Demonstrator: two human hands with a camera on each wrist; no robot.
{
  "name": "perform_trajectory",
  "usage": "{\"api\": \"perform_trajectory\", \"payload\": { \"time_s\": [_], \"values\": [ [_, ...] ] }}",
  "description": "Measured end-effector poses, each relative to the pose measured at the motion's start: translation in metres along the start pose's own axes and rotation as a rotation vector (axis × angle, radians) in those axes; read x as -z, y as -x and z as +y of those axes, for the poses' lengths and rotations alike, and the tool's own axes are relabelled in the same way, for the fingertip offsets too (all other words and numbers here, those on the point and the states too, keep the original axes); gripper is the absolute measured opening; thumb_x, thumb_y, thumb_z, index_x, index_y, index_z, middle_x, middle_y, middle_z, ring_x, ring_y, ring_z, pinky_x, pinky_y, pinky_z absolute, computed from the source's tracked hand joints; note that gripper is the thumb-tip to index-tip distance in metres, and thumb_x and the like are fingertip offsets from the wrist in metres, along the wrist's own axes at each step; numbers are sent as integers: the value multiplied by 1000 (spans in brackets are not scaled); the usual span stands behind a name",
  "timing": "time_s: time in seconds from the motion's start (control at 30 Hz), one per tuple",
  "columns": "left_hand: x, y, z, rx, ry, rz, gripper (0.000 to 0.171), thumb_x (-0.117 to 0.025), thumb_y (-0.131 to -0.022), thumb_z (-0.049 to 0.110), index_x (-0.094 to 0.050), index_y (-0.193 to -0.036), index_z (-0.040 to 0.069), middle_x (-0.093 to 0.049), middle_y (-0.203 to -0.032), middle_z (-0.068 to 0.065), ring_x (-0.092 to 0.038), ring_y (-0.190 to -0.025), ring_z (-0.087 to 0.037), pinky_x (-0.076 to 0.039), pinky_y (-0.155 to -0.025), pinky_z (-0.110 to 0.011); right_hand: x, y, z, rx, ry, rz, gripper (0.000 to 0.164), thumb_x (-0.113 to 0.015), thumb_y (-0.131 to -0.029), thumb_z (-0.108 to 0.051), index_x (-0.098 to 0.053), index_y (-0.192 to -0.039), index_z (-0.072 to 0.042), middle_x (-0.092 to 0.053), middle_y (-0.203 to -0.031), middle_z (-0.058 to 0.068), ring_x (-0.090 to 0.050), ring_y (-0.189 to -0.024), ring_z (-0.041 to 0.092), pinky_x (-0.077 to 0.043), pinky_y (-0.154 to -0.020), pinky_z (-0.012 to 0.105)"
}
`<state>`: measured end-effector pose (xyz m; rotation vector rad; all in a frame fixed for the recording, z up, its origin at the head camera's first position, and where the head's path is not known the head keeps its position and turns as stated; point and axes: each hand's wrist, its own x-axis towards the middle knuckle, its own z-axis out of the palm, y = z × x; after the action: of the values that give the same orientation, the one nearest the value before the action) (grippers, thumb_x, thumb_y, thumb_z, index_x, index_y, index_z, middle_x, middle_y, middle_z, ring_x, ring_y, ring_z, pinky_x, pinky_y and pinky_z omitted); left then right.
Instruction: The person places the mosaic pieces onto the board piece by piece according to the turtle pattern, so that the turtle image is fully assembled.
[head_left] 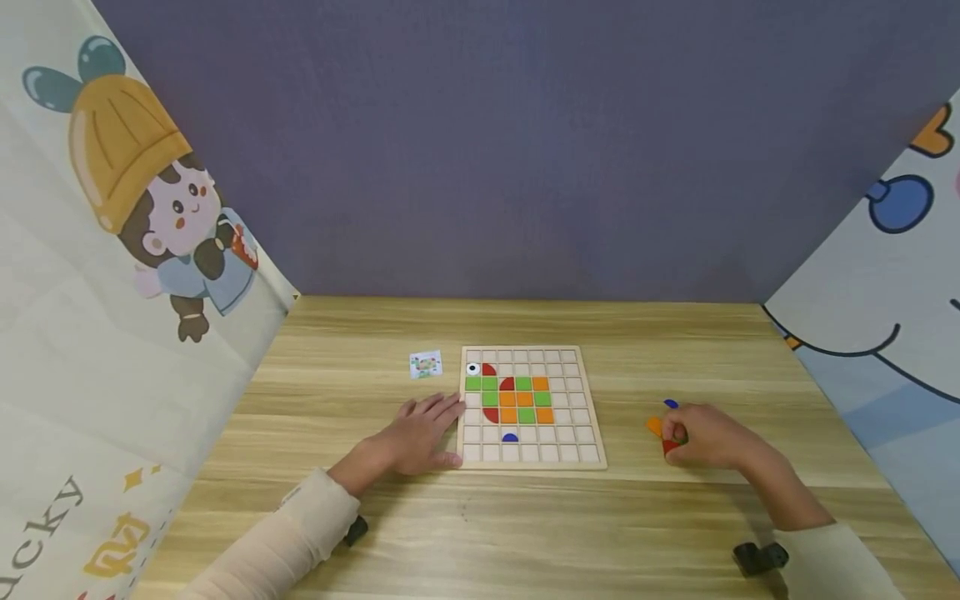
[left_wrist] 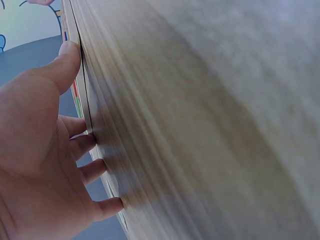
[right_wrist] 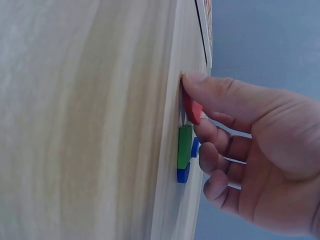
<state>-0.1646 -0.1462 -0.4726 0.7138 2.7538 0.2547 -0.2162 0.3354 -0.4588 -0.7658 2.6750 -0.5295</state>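
Note:
A wooden grid board [head_left: 592, 433] lies on the table, with green, orange and red tiles, a white eye tile [head_left: 472, 368] and one blue piece [head_left: 510, 437] in its squares. Fingers spread, my left hand [head_left: 423, 433] rests at the board's left edge, the thumb and fingertips against it. To the right of the board my right hand [head_left: 708, 437] pinches a red piece [right_wrist: 191, 106] between thumb and forefinger, tilted at the tabletop. Under the curled fingers, a green piece [right_wrist: 184, 146] and blue pieces [right_wrist: 183, 174] lie close by. An orange piece [head_left: 654, 427] is partly hidden by that hand.
A small picture card [head_left: 426, 364] lies left of the board's upper corner. Beyond the wooden table [head_left: 480, 533] stands a dark blue-grey wall panel [head_left: 480, 167]. Printed cartoon panels flank both sides. A black object [head_left: 759, 558] is by the right wrist.

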Motion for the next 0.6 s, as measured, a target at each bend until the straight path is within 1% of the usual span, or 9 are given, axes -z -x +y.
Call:
{"api": "perform_trajectory", "payload": {
  "time_s": [0.1,0.2,0.33,0.4,0.5,0.57,0.6],
  "values": [
    [0,0,0,2,0,-4,87,-57,-97,61,-26,-162,13,-22,-171,-9,-24,-155,-39,-26,-118,-70,1,0,-1,5,-12,6,28,-86,-78,-17,-60,-86,-14,-57,-80,-6,-46,-72,6,-41,-64,24],
    [0,0,0,4,2,-6,87,-57,-96,61,-26,-162,13,-22,-171,-9,-24,-156,-39,-26,-118,-70,1,0,-2,13,-44,8,27,-84,-79,-15,-58,-85,-13,-55,-77,-7,-44,-69,4,-39,-62,23],
    [0,0,0,5,2,-7,87,-57,-97,61,-26,-162,13,-22,-171,-9,-24,-156,-39,-26,-118,-70,3,-1,0,18,-101,6,17,-81,-84,-15,-66,-90,-13,-54,-72,-8,-43,-64,0,-39,-59,22],
    [1,0,0,6,3,-7,87,-57,-97,61,-26,-162,13,-22,-171,-9,-24,-156,-39,-26,-118,-70,3,-3,2,31,-109,6,12,-79,-87,-17,-71,-96,-13,-60,-77,-9,-45,-66,-1,-41,-60,21],
    [1,0,0,8,6,-8,87,-57,-96,61,-26,-162,13,-23,-171,-9,-24,-156,-39,-26,-118,-70,4,-5,2,42,-105,16,12,-75,-91,-20,-75,-102,-14,-69,-88,-8,-52,-73,-3,-46,-63,22],
    [1,0,0,9,5,-9,87,-57,-96,61,-27,-162,13,-23,-171,-9,-24,-156,-39,-26,-118,-70,5,-7,1,60,-97,28,12,-73,-93,-19,-75,-104,-14,-71,-93,-8,-53,-76,-3,-47,-64,22],
    [0,0,0,9,5,-9,87,-57,-96,61,-26,-162,13,-23,-171,-9,-24,-156,-39,-26,-118,-70,6,-7,0,69,-92,34,12,-72,-94,-18,-75,-105,-14,-71,-92,-8,-53,-76,-3,-47,-65,22]
  ]
}}
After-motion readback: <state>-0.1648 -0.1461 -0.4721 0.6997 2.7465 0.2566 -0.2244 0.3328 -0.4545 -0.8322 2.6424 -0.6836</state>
